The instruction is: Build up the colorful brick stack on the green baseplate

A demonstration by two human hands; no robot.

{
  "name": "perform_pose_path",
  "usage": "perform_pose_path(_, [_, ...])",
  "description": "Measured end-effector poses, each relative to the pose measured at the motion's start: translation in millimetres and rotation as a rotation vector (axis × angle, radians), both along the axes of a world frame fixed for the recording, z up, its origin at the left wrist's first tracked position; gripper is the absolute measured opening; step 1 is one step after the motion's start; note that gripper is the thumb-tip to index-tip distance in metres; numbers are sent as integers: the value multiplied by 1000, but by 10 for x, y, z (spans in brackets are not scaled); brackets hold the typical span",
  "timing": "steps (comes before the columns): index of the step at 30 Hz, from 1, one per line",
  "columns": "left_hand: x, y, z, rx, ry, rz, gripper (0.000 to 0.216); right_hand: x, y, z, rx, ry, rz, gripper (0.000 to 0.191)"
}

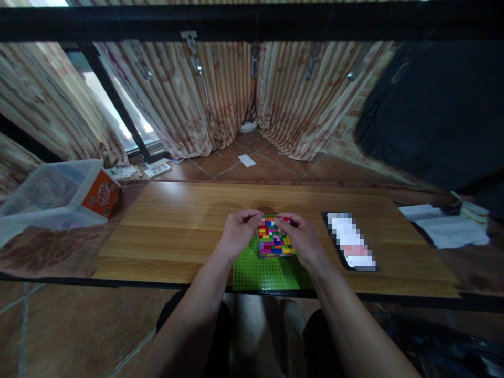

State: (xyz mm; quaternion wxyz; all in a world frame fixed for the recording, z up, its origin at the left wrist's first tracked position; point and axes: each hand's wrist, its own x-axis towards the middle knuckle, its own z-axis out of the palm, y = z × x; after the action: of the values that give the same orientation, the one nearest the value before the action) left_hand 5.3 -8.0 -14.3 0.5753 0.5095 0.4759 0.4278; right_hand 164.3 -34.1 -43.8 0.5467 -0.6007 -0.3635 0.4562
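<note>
Clearly, these lines cover what your hands are on.
Block stack: a squat, multicoloured brick build (274,239) sits on the far half of the green baseplate (268,273), which lies at the near edge of the wooden table (165,226).
Left hand: your left hand (239,231) cups the stack's left side, fingers curled over its far top corner.
Right hand: your right hand (300,237) closes on the right side, fingertips on the top far edge; both hands are clamped on the stack with the build between them.
Handling: judge it light and rigid, yet liable to split along its layers; hard plastic is fairly slick, so grip the flat side walls low down rather than pinching a single top brick.
Shapes: boxy stack, studded top, flat square plate with a fine stud grid.
Textures: glossy bricks, smooth wood-grain tabletop.
Nearby: a dark flat device (350,242) lies well right of the plate; a clear plastic bin (51,194) with an orange label stands far left; papers (444,223) lie at the right end.
</note>
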Motion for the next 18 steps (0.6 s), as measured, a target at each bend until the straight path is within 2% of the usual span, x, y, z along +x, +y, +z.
perform_pose_path(7, [-20,-32,19,330,161,-59,18,65,-27,60,45,26,48,38])
perform_pose_path(13, [-25,-39,-38,333,215,-133,25,146,-35,103,155,-261,-65,27])
perform_pose_path(18, [-8,-56,-45,313,189,-127,28,78,-126,215,424,-403,18,16])
